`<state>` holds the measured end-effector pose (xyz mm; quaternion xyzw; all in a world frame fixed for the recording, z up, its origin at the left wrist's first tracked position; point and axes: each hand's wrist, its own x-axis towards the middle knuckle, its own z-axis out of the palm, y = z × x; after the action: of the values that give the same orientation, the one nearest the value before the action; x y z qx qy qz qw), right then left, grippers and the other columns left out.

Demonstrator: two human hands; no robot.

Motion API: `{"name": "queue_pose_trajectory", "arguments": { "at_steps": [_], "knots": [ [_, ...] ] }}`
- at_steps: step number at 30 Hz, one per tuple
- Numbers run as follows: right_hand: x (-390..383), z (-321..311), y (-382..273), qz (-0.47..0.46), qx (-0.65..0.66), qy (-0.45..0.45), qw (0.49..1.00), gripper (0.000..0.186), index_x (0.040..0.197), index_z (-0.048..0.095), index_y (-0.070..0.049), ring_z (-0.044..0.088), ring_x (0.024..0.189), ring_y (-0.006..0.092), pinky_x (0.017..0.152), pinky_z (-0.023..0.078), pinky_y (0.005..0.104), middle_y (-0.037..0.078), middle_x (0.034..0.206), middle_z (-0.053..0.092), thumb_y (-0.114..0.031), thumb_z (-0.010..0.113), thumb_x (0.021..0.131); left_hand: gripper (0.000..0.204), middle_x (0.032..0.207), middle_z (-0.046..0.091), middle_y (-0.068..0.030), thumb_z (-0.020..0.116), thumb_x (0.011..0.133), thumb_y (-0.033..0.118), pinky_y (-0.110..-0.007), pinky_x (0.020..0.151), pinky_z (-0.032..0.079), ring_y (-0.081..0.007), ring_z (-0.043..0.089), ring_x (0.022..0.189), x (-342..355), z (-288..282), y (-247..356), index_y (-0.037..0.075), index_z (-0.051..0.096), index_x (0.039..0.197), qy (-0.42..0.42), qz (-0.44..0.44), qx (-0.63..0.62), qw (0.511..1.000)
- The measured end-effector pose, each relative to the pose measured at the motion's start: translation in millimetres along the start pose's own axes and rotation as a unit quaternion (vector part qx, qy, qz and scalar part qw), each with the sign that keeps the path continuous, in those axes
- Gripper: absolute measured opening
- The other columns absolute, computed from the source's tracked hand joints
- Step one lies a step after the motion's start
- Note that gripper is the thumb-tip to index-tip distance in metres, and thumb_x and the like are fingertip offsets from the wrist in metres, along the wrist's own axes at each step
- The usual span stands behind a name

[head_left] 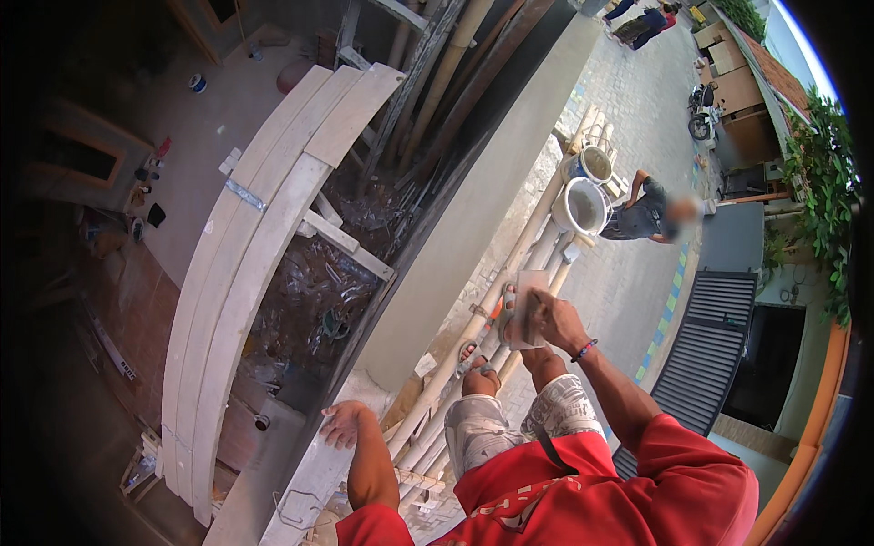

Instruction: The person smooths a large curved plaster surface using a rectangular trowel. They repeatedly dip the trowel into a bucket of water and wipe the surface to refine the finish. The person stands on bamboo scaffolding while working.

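Observation:
My right hand is closed around a flat rectangular plastering float, held above my sandalled feet. My left hand lies with spread fingers on the rough, pale top of a wall. Beyond that hand, the same wall carries a smooth grey band of plaster running away to the upper right. I stand on a scaffold of bamboo poles alongside the wall. Two buckets rest on the poles ahead: a white one with grey mix inside and a darker one behind it.
Left of the wall, long wooden planks lie over a debris-filled gap. A person stands on the paved street below, right of the buckets. Farther off are a parked motorbike, more people and a dark slatted gate.

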<state>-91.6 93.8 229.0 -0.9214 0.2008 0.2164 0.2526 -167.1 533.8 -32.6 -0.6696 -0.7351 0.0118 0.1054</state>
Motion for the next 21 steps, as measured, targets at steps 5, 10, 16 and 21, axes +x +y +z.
{"name": "queue_pose_trajectory", "arguments": {
  "at_steps": [5,10,16,21],
  "knots": [
    [-15,-53,83,0.008,-0.005,0.061,0.998,0.054,0.130,0.054,-0.004,0.065,0.081,0.0424,0.078,0.053,0.0447,0.024,0.097,0.067,-0.014,0.062,0.077,0.076,0.147,0.031,-0.0294,0.024,0.097,0.061,-0.062,0.101,0.031,-0.0553,0.034,0.129,-12,-35,10,0.003,0.029,0.146,0.008,0.001,0.010,1.000],
    [-1,-80,99,0.152,0.204,-0.055,0.966,0.053,0.135,0.050,-0.002,0.067,0.081,0.0252,0.063,0.055,0.0357,0.020,0.097,0.066,-0.014,0.055,0.084,0.076,0.147,0.029,-0.0304,0.025,0.097,0.060,-0.062,0.101,0.030,-0.0553,0.033,0.130,-10,-33,9,0.002,0.028,0.146,0.007,-0.010,0.012,1.000],
    [75,-72,148,0.144,0.575,-0.164,0.788,0.048,0.139,0.045,-0.004,0.063,0.100,0.0175,0.082,0.054,0.0308,0.010,0.117,0.059,-0.011,0.046,0.092,0.076,0.143,0.035,-0.0263,0.025,0.095,0.065,-0.058,0.096,0.036,-0.0507,0.040,0.125,2,-18,0,0.007,0.034,0.144,0.068,-0.008,0.051,0.996],
    [104,-107,164,-0.039,0.342,-0.253,0.904,0.036,0.135,0.046,-0.004,0.062,0.095,0.0125,0.082,0.051,0.0272,0.004,0.114,0.061,-0.012,0.044,0.099,0.071,0.125,0.044,-0.0233,0.026,0.096,0.064,-0.055,0.087,0.041,-0.0437,0.050,0.111,7,-21,-7,0.006,0.042,0.133,0.075,0.009,0.040,0.996]
  ]
}}
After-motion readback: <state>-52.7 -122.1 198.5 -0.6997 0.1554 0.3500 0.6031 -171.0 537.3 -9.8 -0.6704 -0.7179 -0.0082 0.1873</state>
